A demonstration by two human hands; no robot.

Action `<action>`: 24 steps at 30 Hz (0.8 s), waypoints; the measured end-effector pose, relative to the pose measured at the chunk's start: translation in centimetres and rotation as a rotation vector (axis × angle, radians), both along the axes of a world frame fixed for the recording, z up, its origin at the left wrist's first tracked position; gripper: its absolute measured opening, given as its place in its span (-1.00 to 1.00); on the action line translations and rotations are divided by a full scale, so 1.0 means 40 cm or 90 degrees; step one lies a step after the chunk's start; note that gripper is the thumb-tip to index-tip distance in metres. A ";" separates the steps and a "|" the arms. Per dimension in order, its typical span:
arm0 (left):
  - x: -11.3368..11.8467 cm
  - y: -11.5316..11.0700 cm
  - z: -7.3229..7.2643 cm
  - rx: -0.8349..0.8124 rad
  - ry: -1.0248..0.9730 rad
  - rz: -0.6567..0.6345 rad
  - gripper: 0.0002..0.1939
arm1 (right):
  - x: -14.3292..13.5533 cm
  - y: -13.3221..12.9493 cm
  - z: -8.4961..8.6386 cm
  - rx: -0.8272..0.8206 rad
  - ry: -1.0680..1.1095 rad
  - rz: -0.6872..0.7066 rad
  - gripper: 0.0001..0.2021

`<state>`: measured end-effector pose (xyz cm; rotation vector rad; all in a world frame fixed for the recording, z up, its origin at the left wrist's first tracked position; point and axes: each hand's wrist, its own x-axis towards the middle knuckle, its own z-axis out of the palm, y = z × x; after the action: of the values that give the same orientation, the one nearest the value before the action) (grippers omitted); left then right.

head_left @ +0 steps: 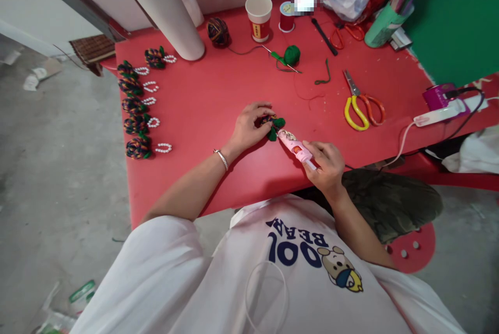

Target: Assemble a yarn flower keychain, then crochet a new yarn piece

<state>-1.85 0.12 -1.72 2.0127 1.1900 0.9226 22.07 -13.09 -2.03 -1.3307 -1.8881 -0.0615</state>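
My left hand (249,127) presses a small multicoloured yarn flower with green leaves (276,127) onto the red table (218,95). My right hand (328,163) grips a pink glue gun (295,146), whose tip points at the flower and touches or nearly touches it. A silver bracelet sits on my left wrist.
Several finished yarn flowers with pearl loops (137,125) lie along the table's left edge. Yellow-and-orange scissors (360,107), a green yarn ball with a hook (290,55), a dark yarn ball (218,31), a paper cup (259,16), a white roll (166,9) and a power strip (440,114) are also there.
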 end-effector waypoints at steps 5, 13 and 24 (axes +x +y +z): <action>0.000 -0.001 -0.001 -0.004 -0.002 0.004 -0.74 | -0.001 0.000 0.003 -0.008 -0.001 0.007 -0.72; 0.000 0.001 -0.004 -0.003 0.000 0.007 -0.74 | -0.001 -0.003 -0.001 -0.004 -0.023 0.005 -0.72; -0.003 -0.001 -0.002 -0.011 -0.005 -0.004 -0.75 | -0.004 -0.003 0.002 -0.004 -0.016 0.011 -0.74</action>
<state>-1.96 0.09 -1.79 1.9965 1.1824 0.9145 21.89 -13.21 -1.96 -1.3242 -1.9223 -0.0641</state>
